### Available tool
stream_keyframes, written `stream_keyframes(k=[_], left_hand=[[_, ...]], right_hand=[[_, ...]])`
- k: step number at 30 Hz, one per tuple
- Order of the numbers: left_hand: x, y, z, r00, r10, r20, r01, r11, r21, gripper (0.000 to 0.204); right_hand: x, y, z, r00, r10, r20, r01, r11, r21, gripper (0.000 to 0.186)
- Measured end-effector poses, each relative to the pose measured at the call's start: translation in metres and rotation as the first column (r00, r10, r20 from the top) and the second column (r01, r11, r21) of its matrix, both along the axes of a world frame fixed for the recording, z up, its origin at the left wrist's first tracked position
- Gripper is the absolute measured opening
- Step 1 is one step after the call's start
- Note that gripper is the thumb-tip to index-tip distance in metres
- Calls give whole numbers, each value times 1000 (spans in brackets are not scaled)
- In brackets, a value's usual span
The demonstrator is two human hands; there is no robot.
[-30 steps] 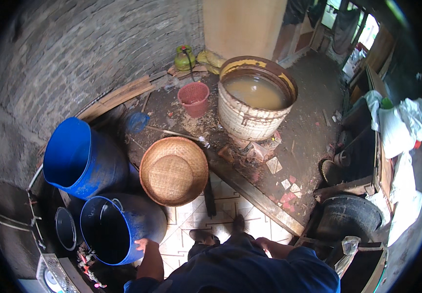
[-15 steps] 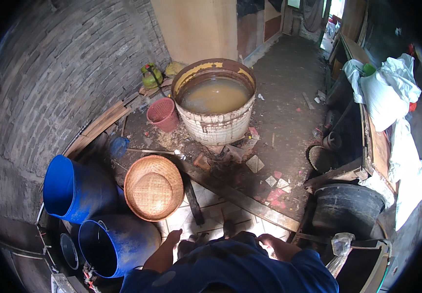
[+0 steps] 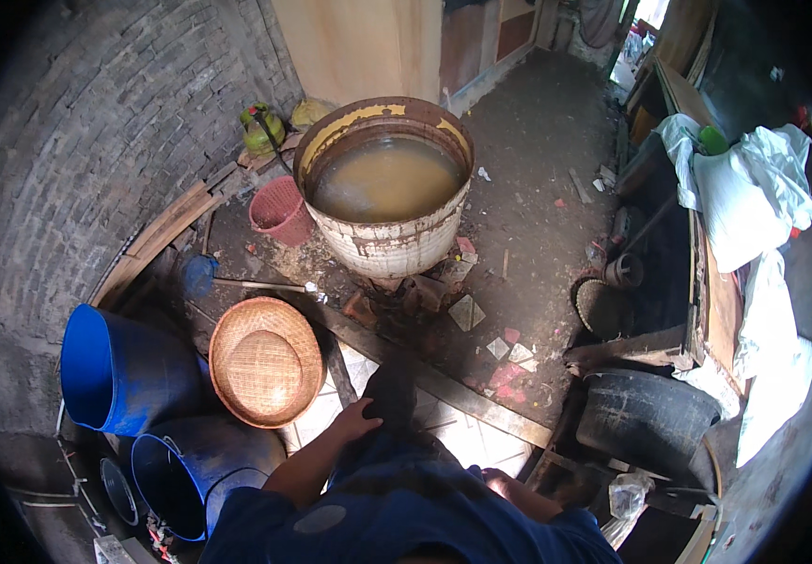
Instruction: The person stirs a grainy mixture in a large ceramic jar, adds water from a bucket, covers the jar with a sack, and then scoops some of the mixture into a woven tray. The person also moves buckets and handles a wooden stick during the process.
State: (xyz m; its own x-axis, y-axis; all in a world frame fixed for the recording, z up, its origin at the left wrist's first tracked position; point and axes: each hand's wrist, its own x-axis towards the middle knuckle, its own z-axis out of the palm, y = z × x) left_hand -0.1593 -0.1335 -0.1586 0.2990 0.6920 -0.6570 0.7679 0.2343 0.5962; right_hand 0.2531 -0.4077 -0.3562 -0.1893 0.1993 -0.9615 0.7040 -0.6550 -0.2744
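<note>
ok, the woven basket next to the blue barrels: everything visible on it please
The woven basket is round, shallow and tan, of what looks like bamboo or cane, with a thicker rim and a finer-woven middle. It sits mouth up, slightly tilted, and looks empty. Its left edge overlaps the blue barrels, its right edge the tiled floor. The left hand is close, not touching.

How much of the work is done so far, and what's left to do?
Done, it seems: the big drum stands full of brownish water. In hand: nothing. The left hand rests open on the person's own leg; the right hand is mostly hidden. Left, probably: the woven basket lies untouched by the blue barrels, which lie tipped and look empty.
</note>
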Motion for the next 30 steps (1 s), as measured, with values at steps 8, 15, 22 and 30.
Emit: stream_keyframes(k=[8, 15, 22, 30], left_hand=[[24, 121, -15, 986, -168, -11, 165, 979, -121, 79], [18, 167, -8, 948, -312, -60, 275, 901, -336, 77], [7, 236, -25, 803, -593, 56, 575, 748, -330, 56], [42, 322, 4, 783, -622, 24, 619, 773, -139, 65]], right_hand=[[27, 93, 16, 892, -444, -81, 436, 894, -102, 40], [27, 287, 257, 861, -476, 179, 488, 872, -28, 51], [45, 332, 227, 844, -535, 36, 533, 845, 52, 37], [78, 369, 199, 691, -722, 22, 722, 691, 14, 87]])
